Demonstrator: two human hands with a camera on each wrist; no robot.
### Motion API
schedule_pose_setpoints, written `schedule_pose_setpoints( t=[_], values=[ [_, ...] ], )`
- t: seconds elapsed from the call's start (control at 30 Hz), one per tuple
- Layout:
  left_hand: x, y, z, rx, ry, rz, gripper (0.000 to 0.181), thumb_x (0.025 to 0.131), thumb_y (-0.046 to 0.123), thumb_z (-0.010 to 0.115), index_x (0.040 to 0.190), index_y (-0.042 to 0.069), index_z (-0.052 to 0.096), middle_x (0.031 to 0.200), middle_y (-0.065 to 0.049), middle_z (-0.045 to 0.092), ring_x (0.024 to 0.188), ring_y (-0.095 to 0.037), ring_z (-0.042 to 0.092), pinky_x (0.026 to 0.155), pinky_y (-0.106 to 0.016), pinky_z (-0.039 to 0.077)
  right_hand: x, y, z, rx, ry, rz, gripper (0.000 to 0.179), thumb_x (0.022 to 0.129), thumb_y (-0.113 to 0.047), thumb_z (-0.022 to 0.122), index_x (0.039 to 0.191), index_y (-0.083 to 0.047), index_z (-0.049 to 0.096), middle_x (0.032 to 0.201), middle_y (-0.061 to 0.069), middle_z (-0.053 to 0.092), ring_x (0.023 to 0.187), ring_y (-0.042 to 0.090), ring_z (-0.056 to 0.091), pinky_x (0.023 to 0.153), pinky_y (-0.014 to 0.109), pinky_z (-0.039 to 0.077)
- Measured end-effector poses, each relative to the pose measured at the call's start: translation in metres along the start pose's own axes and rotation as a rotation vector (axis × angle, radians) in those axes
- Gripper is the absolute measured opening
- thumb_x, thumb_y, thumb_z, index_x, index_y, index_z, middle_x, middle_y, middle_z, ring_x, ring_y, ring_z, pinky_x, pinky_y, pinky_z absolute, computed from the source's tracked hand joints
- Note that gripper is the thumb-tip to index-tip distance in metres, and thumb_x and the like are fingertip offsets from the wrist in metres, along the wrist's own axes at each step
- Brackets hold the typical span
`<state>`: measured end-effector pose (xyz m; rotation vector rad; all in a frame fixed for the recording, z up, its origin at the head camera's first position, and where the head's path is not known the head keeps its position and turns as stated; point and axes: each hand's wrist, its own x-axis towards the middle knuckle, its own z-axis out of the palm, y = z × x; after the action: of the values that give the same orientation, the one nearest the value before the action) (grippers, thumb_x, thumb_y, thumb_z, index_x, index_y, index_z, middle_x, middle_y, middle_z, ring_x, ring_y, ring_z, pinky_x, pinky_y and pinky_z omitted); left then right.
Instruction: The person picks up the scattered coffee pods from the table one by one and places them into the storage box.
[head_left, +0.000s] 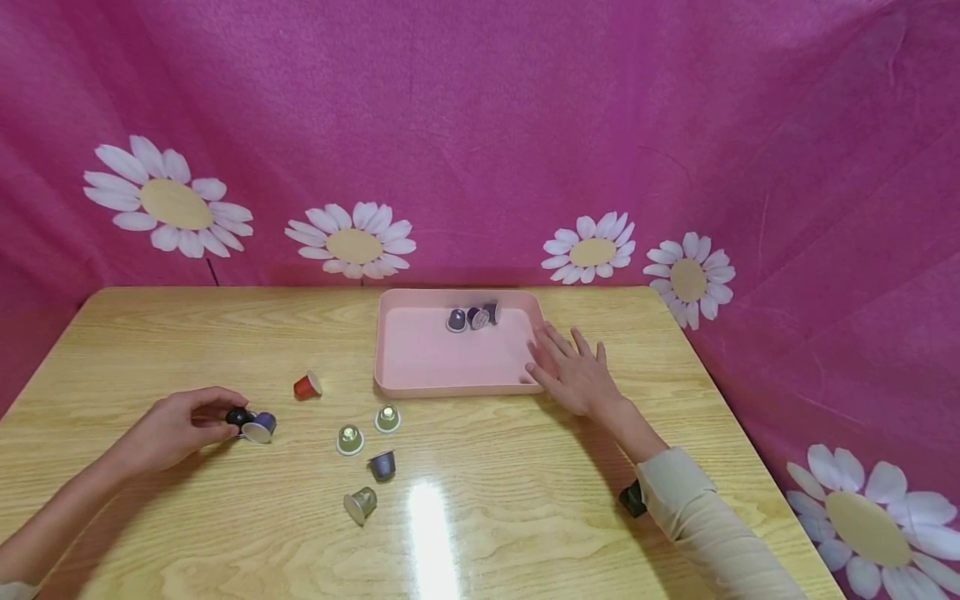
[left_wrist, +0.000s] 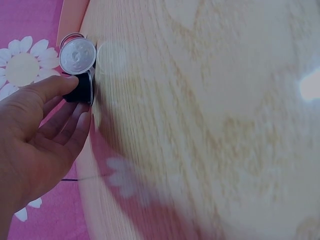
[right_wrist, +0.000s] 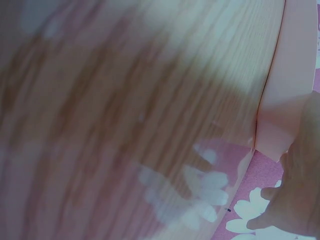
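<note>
My left hand (head_left: 176, 427) pinches a black coffee capsule (head_left: 237, 416) between thumb and fingers at the left of the table. Right beside that capsule lies a blue-purple capsule (head_left: 265, 423), its pale foil lid (left_wrist: 78, 55) facing the left wrist camera. My right hand (head_left: 579, 379) has its fingers spread at the right side of a pink tray (head_left: 435, 390), fingertips at the rim. Inside the tray, toward the back, are three dark purple capsules (head_left: 457, 319). In the right wrist view, the hand (right_wrist: 302, 175) shows only partly beside the tray wall (right_wrist: 287, 100).
Between the left hand and the tray lie a red capsule (head_left: 306, 386), two green capsules (head_left: 349, 439) standing on their lids, a dark grey-blue one (head_left: 382, 465) and a tan one (head_left: 361, 504). A small black object (head_left: 632, 499) is by the right sleeve. Pink flowered cloth (head_left: 480, 150) hangs behind the wooden table.
</note>
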<state>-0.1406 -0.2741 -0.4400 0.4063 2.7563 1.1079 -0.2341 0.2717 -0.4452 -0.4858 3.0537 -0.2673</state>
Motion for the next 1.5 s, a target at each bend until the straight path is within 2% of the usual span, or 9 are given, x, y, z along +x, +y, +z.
schedule_pose_setpoints(
  t=[0.4, 0.63, 0.8, 0.93, 1.07, 1.2, 1.3, 1.43, 1.5],
  values=[
    [-0.006, -0.002, -0.004, 0.013, 0.025, 0.016, 0.03, 0.088, 0.004, 0.075, 0.115, -0.005, 0.067, 0.104, -0.016, 0.07, 0.088, 0.002, 0.061, 0.074, -0.017, 0.052, 0.0, 0.001, 0.002, 0.005, 0.001, -0.003, 0.073, 0.101, -0.061, 0.037, 0.16, -0.021, 0.022, 0.165, 0.001, 0.019, 0.146, 0.047, 0.014, 0.106, 0.076, 0.007],
    [-0.008, -0.002, -0.011, 0.051, 0.076, 0.035, 0.029, 0.087, 0.002, 0.075, 0.114, -0.006, 0.067, 0.098, -0.012, 0.071, 0.085, 0.002, 0.061, 0.072, -0.018, 0.053, 0.001, 0.0, 0.002, 0.009, 0.005, -0.005, 0.072, 0.101, -0.061, 0.037, 0.16, -0.021, 0.023, 0.165, 0.001, 0.019, 0.146, 0.047, 0.014, 0.106, 0.076, 0.007],
    [-0.006, -0.001, -0.016, 0.03, 0.114, 0.056, 0.03, 0.086, -0.001, 0.074, 0.115, -0.008, 0.066, 0.102, -0.017, 0.07, 0.085, 0.008, 0.059, 0.071, -0.014, 0.052, 0.001, 0.001, 0.003, 0.01, 0.01, -0.003, 0.072, 0.101, -0.06, 0.037, 0.16, -0.022, 0.023, 0.164, 0.001, 0.02, 0.146, 0.046, 0.014, 0.106, 0.076, 0.008],
    [-0.004, 0.004, -0.018, 0.008, 0.142, 0.066, 0.031, 0.086, -0.002, 0.074, 0.116, -0.008, 0.066, 0.105, -0.021, 0.069, 0.086, 0.01, 0.058, 0.071, -0.012, 0.051, 0.001, 0.001, 0.004, 0.009, 0.011, -0.004, 0.072, 0.101, -0.06, 0.037, 0.16, -0.021, 0.023, 0.164, 0.002, 0.02, 0.146, 0.047, 0.015, 0.106, 0.076, 0.008],
    [-0.001, 0.011, -0.021, -0.021, 0.131, 0.033, 0.034, 0.089, 0.001, 0.073, 0.12, -0.008, 0.064, 0.11, -0.024, 0.067, 0.086, 0.009, 0.059, 0.07, -0.014, 0.052, 0.001, 0.0, 0.004, 0.007, 0.005, -0.004, 0.073, 0.101, -0.06, 0.037, 0.16, -0.02, 0.023, 0.165, 0.002, 0.019, 0.146, 0.047, 0.014, 0.106, 0.076, 0.008],
    [0.005, 0.02, -0.023, -0.05, 0.13, 0.027, 0.035, 0.091, 0.004, 0.071, 0.123, -0.008, 0.062, 0.111, -0.025, 0.067, 0.087, 0.008, 0.06, 0.069, -0.016, 0.053, 0.001, 0.0, 0.003, 0.007, 0.008, -0.005, 0.072, 0.101, -0.06, 0.038, 0.16, -0.02, 0.023, 0.164, 0.002, 0.02, 0.146, 0.047, 0.015, 0.106, 0.077, 0.007],
    [0.01, 0.027, -0.022, -0.047, 0.136, 0.035, 0.037, 0.092, 0.006, 0.072, 0.124, -0.008, 0.062, 0.111, -0.023, 0.067, 0.09, -0.002, 0.064, 0.07, -0.015, 0.053, 0.001, 0.0, 0.003, 0.007, 0.009, -0.005, 0.072, 0.101, -0.059, 0.038, 0.16, -0.02, 0.024, 0.164, 0.002, 0.02, 0.146, 0.048, 0.014, 0.106, 0.077, 0.007],
    [0.019, 0.038, -0.02, -0.064, 0.124, 0.025, 0.04, 0.093, 0.011, 0.072, 0.127, -0.007, 0.06, 0.113, -0.024, 0.066, 0.098, -0.029, 0.068, 0.071, -0.015, 0.053, 0.0, 0.001, 0.003, 0.004, 0.0, -0.003, 0.073, 0.101, -0.06, 0.037, 0.16, -0.02, 0.022, 0.165, 0.002, 0.019, 0.146, 0.047, 0.013, 0.106, 0.077, 0.006],
    [0.024, 0.044, -0.019, -0.072, 0.123, 0.025, 0.041, 0.093, 0.013, 0.072, 0.127, -0.007, 0.06, 0.113, -0.024, 0.066, 0.1, -0.037, 0.067, 0.072, -0.015, 0.052, 0.0, 0.001, 0.003, 0.0, -0.001, -0.003, 0.073, 0.101, -0.06, 0.037, 0.16, -0.02, 0.022, 0.165, 0.002, 0.018, 0.146, 0.047, 0.013, 0.106, 0.077, 0.006]
  ],
)
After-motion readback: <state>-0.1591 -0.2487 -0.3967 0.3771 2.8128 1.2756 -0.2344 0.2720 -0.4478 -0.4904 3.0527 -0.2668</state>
